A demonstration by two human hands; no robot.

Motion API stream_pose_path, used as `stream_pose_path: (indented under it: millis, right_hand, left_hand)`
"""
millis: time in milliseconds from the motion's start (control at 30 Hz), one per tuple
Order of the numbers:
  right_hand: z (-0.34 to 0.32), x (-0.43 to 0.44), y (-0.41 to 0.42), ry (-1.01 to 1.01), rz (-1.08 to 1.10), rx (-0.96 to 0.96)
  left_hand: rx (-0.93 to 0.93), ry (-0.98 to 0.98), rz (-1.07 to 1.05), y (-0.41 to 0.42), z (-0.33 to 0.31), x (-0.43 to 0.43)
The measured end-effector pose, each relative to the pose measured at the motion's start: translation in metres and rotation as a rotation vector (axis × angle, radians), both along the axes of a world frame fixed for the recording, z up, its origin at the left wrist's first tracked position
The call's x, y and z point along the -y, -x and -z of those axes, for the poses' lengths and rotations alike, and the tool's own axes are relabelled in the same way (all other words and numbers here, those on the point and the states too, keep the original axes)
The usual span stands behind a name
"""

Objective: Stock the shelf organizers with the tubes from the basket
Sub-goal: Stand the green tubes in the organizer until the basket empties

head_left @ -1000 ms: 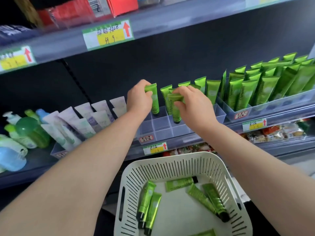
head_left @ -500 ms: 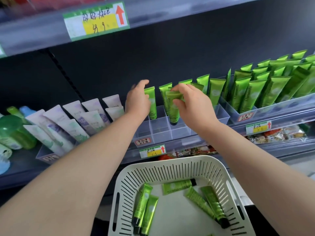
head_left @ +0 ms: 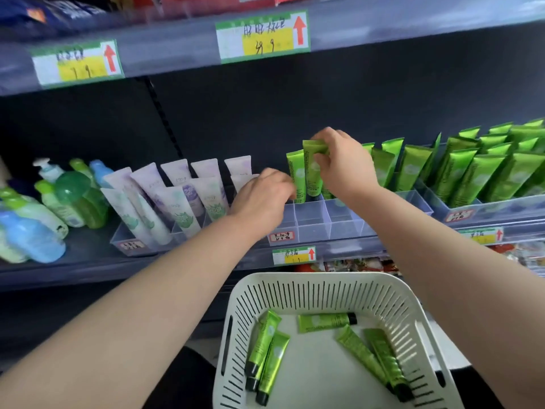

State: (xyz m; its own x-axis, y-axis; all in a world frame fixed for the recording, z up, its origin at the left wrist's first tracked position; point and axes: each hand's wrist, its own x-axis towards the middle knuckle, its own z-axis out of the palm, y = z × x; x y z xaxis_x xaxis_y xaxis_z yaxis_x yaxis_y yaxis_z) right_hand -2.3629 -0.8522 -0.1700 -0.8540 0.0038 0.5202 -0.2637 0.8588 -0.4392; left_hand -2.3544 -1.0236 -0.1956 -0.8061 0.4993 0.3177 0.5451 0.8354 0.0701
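Right hand: the right hand (head_left: 339,169) pinches the crimped top of a green tube (head_left: 312,175) between thumb and fingers, holding it upright with its cap end down in a back compartment of the clear organizer (head_left: 312,224).
Left hand: the left hand (head_left: 262,199) is blurred at the organizer's left end, fingers pointing down toward the compartments; I cannot tell whether it grips anything.
Standing tube: a second green tube (head_left: 295,175) stands in the organizer just left of the held one, near the left fingertips.
Organizer: on the shelf (head_left: 191,265), its front compartments hold nothing; more green tubes stand behind the right wrist.
Basket: a white slotted basket (head_left: 324,286) sits below the shelf edge between the forearms.
Loose tubes: five loose tubes (head_left: 324,321) lie flat in the basket, two side by side at the left, one across the back, two at the right.
Right bin: a full bin (head_left: 501,209) of green tubes stands beside the organizer.
Left side: pale tubes (head_left: 174,199), then bottles (head_left: 73,196).
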Motion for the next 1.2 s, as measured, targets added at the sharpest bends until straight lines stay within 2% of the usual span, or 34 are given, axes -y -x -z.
stream_pose_path:
  millis: [367,667,967,1200]
  right_hand:
    - [0.028,0.009,0.028,-0.164,0.089,0.186]
    - [0.029,0.005,0.019,-0.205,0.080,0.103]
    - [0.040,-0.004,-0.036,-0.362,0.031,-0.033]
    - [0.088,-0.012,-0.096,-0.380,-0.026,0.074]
  left_hand:
    - [0.054,0.004,0.072,-0.004,0.014,0.010]
    - [0.052,0.008,0.075,-0.007,0.015,0.005]
    - [0.056,0.012,0.055,-0.033,0.015,-0.003]
    - [0.135,0.011,0.039,-0.064,0.045,0.000]
